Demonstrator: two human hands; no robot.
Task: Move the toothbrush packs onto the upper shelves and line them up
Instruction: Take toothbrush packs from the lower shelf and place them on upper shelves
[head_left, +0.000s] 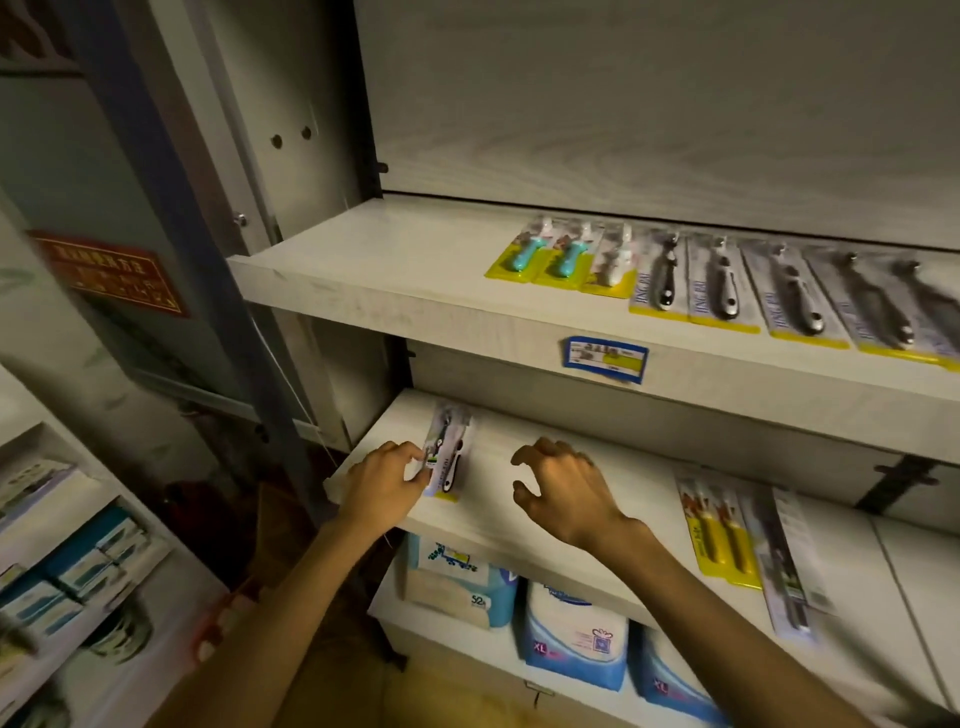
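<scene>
A toothbrush pack (448, 451) with a white and black brush lies at the left end of the middle shelf (519, 525). My left hand (382, 486) grips its left edge with fingertips. My right hand (563, 486) hovers over the bare shelf to the right of that pack, fingers curled apart, holding nothing. On the upper shelf (395, 275) a row of packs runs rightward: teal brushes (540, 252) on yellow cards, then dark-handled brushes (722, 283). Further right on the middle shelf lie a yellow-handled pack (719, 530) and a long grey pack (789, 561).
A blue price label (605, 359) is stuck on the upper shelf's front edge. Soft white and blue packages (574, 631) fill the bottom shelf. A blue metal upright (208, 270) stands at left, with another rack of boxes (78, 571) beyond it.
</scene>
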